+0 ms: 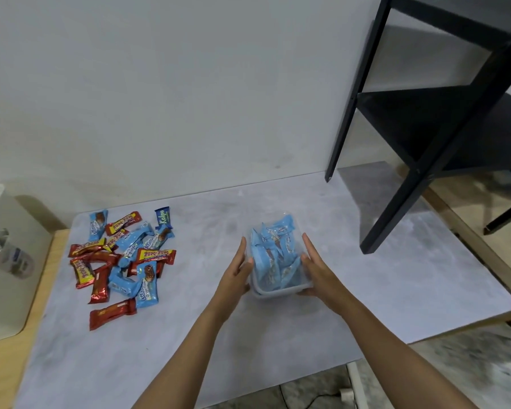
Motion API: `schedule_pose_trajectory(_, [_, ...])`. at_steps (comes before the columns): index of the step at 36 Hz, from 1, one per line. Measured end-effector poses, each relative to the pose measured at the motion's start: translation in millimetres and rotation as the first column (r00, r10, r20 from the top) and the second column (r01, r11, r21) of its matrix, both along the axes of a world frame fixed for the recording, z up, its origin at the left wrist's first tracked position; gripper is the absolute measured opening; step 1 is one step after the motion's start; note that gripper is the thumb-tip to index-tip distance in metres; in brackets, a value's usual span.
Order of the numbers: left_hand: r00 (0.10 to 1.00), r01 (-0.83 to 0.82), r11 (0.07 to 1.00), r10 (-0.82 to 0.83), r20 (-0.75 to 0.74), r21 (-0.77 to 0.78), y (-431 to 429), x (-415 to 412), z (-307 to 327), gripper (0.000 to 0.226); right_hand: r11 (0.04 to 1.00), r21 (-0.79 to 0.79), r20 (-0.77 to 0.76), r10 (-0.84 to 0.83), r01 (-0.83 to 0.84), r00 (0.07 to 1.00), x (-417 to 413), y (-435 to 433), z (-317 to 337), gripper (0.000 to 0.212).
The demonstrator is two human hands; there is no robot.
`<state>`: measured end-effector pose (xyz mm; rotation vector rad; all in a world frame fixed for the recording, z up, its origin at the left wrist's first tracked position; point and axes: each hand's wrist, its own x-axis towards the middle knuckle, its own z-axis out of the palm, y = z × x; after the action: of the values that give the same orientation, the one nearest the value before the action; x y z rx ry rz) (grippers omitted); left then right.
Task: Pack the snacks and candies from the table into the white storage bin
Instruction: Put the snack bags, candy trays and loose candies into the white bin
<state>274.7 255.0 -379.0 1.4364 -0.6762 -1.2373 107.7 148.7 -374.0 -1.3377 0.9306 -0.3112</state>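
Note:
A small clear plastic bin (273, 293) stands near the middle of the grey mat, filled with several light-blue snack packs (278, 255). My left hand (237, 268) lies flat against its left wall, fingers straight. My right hand (317, 268) lies against its right wall, fingers straight as well. A loose pile of snacks (121, 258) lies to the left on the mat: red-and-yellow bars, plain red bars, light-blue packs and one dark-blue pack (163, 218).
A black metal shelf frame (396, 184) stands at the back right, one leg on the mat. A large white container (3, 261) sits at the left table edge. The grey mat (366, 284) covers a wooden table against a white wall.

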Motion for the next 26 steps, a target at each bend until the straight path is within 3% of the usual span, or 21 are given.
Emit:
schedule_pose_trajectory(12, [0.991,-0.12,0.992,0.123,0.06,-0.046,13,47,56,0.049,1.0,0.008,0.127,-0.015,0.015,0.992,46,11,42,0.05])
schedule_pose_trajectory(19, [0.952,-0.212,0.966,0.238,0.195,-0.146,69,152,132,0.046,0.968,-0.222,0.105,0.141,-0.115,0.984,146,41,126,0.051])
schedule_pose_trajectory(26, [0.89,-0.259,0.939,0.323,0.322,-0.226,185,283,205,0.047,0.885,-0.359,0.133,0.363,-0.296,0.922,285,113,192,0.054])
